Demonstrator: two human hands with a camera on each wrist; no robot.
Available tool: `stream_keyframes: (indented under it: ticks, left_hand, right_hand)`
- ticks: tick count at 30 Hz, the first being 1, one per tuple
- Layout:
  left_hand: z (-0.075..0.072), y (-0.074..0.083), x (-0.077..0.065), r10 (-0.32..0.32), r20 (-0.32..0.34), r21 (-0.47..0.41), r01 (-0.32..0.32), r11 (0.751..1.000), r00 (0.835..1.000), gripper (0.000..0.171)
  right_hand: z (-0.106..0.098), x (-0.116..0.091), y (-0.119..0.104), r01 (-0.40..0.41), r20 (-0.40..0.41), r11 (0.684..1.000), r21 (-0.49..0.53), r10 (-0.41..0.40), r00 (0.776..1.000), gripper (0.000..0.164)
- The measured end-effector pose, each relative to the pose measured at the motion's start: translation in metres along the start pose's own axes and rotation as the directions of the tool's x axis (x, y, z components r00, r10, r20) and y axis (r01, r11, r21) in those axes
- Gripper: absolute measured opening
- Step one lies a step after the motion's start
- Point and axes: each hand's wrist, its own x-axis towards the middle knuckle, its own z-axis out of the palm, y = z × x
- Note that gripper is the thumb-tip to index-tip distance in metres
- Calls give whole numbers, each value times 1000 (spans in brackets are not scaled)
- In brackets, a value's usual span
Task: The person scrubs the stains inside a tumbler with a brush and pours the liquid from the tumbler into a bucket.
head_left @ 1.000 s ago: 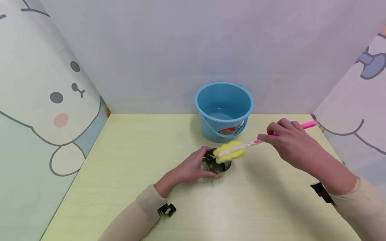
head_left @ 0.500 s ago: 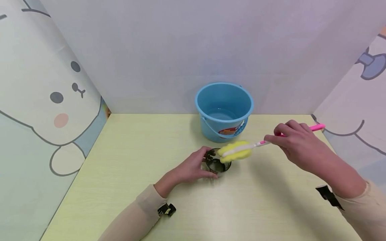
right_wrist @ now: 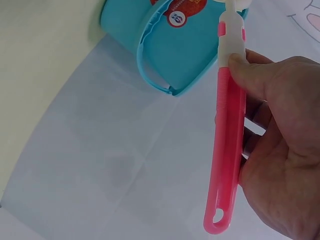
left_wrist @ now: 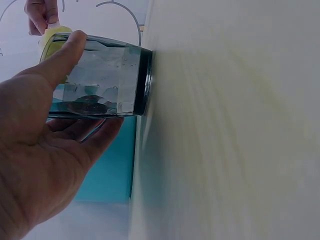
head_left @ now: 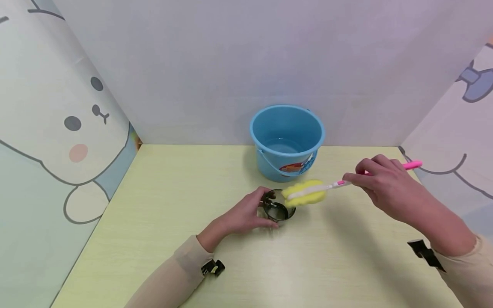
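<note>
On the table, my left hand (head_left: 244, 214) grips a dark tinted glass (head_left: 276, 211), thumb on one side and fingers round the other. The left wrist view shows the glass (left_wrist: 102, 80) standing with its thick base on the tabletop. My right hand (head_left: 389, 184) pinches the pink handle of a sponge bottle brush (right_wrist: 227, 130), thumb near the white collar. The brush's yellow sponge head (head_left: 306, 193) overlaps the right side of the glass's rim in the head view, tilted down to the left. Its tip lies at the mouth of the glass.
Behind the glass stands a blue bucket (head_left: 265, 158) with its handle hanging down the front, close to the back wall (head_left: 192, 77). The pale wooden table (head_left: 173, 184) runs between side walls printed with cartoon figures. A black wrist device (head_left: 213, 268) sits at the left sleeve.
My right hand has moved right, drawing the sponge head from over the middle of the glass to its right rim. My left hand and the glass have stayed in place.
</note>
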Motion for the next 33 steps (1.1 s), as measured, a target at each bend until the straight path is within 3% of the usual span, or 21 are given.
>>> stream_keyframes:
  ticks: [4,5,6,8,10,13,14,15,16,18,21,33]
  left_hand:
    - [0,1,0,2,1,1,-2,1000,1000,88]
    - [0,1,0,3,1,1,-3,1000,1000,88]
    - [0,1,0,4,1,1,-4,1000,1000,88]
    - [0,1,-1,4,2,-1,-4,1000,1000,88]
    - [0,1,-1,3,4,-5,-3,1000,1000,87]
    - [-1,2,-1,1,6,-10,-1,1000,1000,87]
    - [-1,2,-1,1,6,-11,-1,1000,1000,87]
    - [0,2,-1,2,7,-14,-2,1000,1000,87]
    - [0,2,-1,3,7,-17,-3,1000,1000,87]
    - [0,2,-1,6,7,-20,-6,1000,1000,87]
    - [0,1,-1,7,7,-27,-7,1000,1000,87]
    - [1,1,0,2,1,-23,-2,1000,1000,87]
  right_hand:
    - [1,-3,3,18,-13,1000,22,-18,1000,57]
    - [2,-4,4,22,-15,999,25,-22,1000,43]
    - [2,-5,5,27,-18,999,31,-27,999,42]
    - [4,-7,6,34,-24,999,34,-33,999,15]
    - [4,-8,7,39,-33,998,43,-37,999,24]
    - [4,-9,7,43,-45,998,50,-41,998,15]
    - [4,-9,7,43,-49,998,53,-40,998,27]
    - [4,-10,7,42,-54,997,61,-39,998,27]
    - [3,-10,8,42,-58,997,63,-39,998,16]
    - [3,-12,9,40,-66,997,71,-35,997,22]
    - [2,-15,12,34,-79,996,85,-27,997,72]
    - [3,-24,19,4,-108,996,90,6,994,71]
